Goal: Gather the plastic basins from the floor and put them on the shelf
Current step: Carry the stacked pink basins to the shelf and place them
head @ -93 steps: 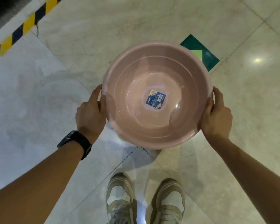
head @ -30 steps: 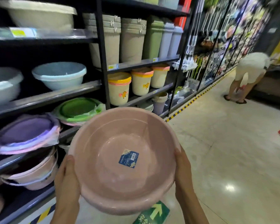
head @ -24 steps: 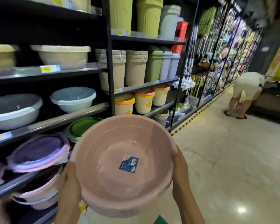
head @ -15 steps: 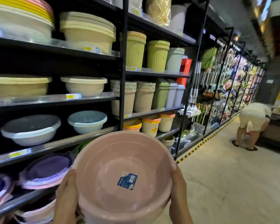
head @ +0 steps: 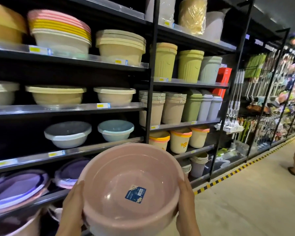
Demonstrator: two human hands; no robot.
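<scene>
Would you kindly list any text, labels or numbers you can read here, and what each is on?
Nothing here can be read.
On the blue sticker inside the pink basin: print too blurred.
On the yellow price tags along the shelf: figures blurred.
On the red box: marking too small.

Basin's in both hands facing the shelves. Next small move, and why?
Likely swing the basin left and down toward the pink tub at bottom left, seemingly its match: left hand and right hand grip its sides, and it's not yet shelved.
</scene>
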